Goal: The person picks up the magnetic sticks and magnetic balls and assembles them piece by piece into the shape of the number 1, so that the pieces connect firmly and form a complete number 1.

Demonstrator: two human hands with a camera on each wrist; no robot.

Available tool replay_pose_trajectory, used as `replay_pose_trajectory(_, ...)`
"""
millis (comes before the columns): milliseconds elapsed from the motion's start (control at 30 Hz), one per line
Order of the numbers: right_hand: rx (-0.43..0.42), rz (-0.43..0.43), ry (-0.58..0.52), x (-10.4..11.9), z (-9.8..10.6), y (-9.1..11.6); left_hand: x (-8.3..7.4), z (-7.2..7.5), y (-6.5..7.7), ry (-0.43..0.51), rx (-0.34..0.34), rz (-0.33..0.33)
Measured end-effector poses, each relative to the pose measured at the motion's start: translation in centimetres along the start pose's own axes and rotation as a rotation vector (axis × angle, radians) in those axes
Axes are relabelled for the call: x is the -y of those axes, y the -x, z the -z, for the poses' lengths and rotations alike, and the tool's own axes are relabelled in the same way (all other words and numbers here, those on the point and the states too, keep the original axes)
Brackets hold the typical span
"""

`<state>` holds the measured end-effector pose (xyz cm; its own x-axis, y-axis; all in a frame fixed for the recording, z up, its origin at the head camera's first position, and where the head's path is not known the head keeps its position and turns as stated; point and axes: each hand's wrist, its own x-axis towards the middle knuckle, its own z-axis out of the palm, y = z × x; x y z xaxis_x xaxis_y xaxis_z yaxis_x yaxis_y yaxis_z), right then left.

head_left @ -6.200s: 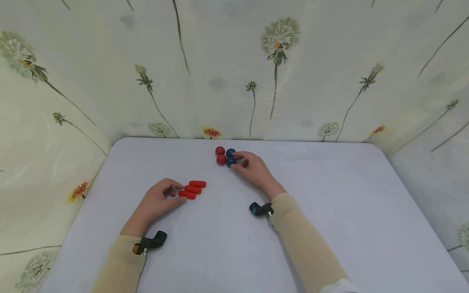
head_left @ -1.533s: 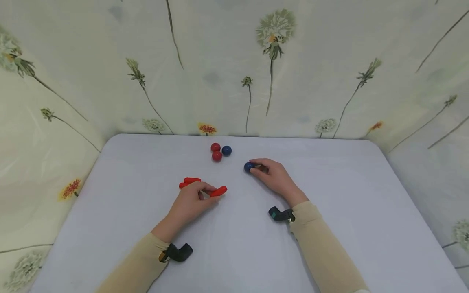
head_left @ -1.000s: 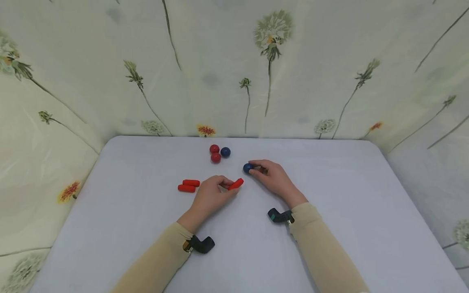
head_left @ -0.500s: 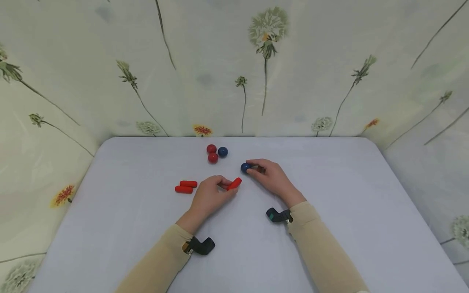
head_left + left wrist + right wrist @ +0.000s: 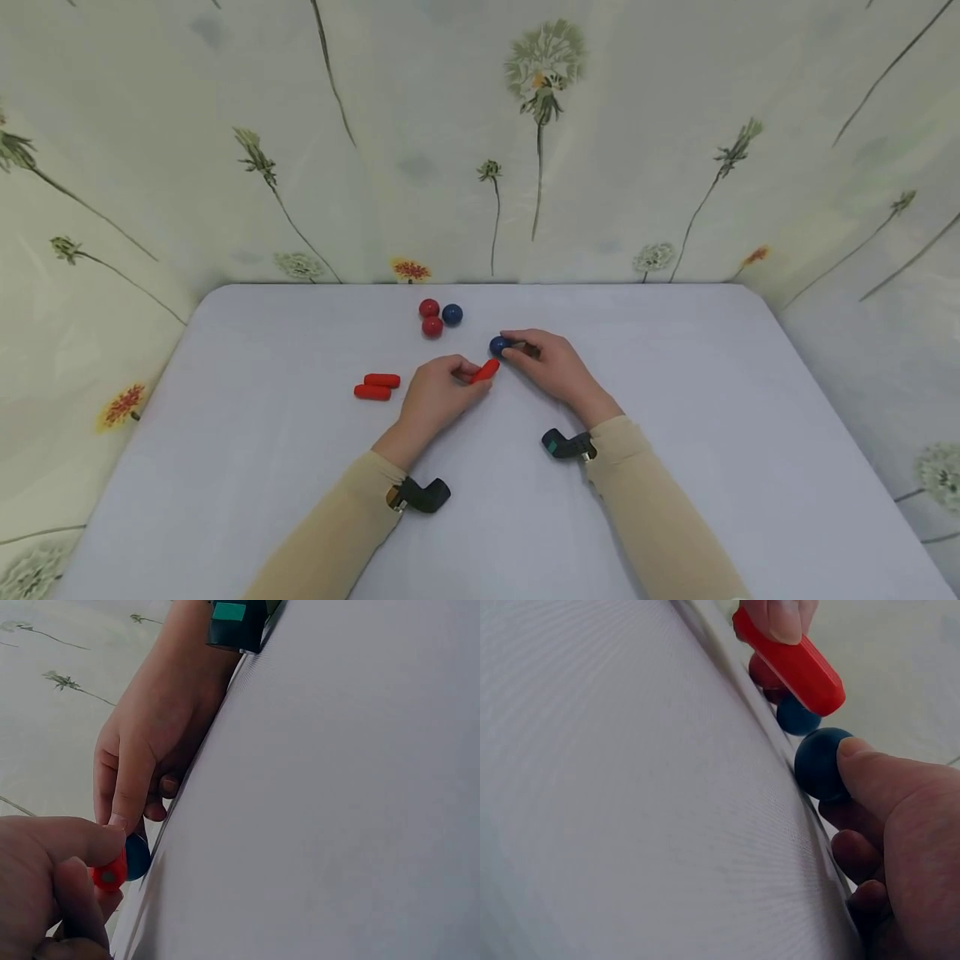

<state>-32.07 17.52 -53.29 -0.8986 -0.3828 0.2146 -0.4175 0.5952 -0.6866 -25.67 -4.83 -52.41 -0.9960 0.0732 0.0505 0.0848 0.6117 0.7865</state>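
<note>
My left hand [image 5: 438,395] pinches a short red stick [image 5: 486,370] between thumb and fingers, its free end tilted up toward the right. Just beyond that end, my right hand [image 5: 551,367] holds a blue ball [image 5: 498,346] between thumb and fingers. In the right wrist view the red stick [image 5: 799,671] stands close to the blue ball [image 5: 822,763], with a small gap between them. From the left wrist side, the stick [image 5: 109,874] overlaps the ball [image 5: 137,857], and the right hand [image 5: 154,735] reaches in from above.
Two more red sticks [image 5: 377,386] lie side by side on the white table [image 5: 262,467], left of my left hand. Two red balls [image 5: 431,318] and another blue ball [image 5: 452,314] sit near the back edge. A flower-printed cloth [image 5: 420,125] rises behind the table.
My left hand has picked one stick from the row of three and carried it right toward the blue ball. Earlier, my right hand drew that ball away from the group toward me.
</note>
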Motion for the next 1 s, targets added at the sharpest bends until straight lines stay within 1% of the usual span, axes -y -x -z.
replay_pose_trajectory(167, 0.0, -0.01, -0.001, 0.15, -0.04, -0.02, -0.06, -0.32, -0.42, -0.006, -0.007, -0.001)
replay_pose_trajectory(400, 0.007, -0.02, 0.002, 0.13, 0.0, 0.08, -0.14, -0.38, -0.54, -0.02, -0.015, 0.007)
replay_pose_trajectory(733, 0.014, -0.014, 0.005, -0.24, 0.02, -0.11, -0.54, -0.52, -0.61, -0.004, -0.023, 0.011)
replay_pose_trajectory(1000, 0.025, -0.031, 0.0, -0.03, 0.01, -0.07, -0.6, -0.72, -0.93, -0.048, -0.017, 0.015)
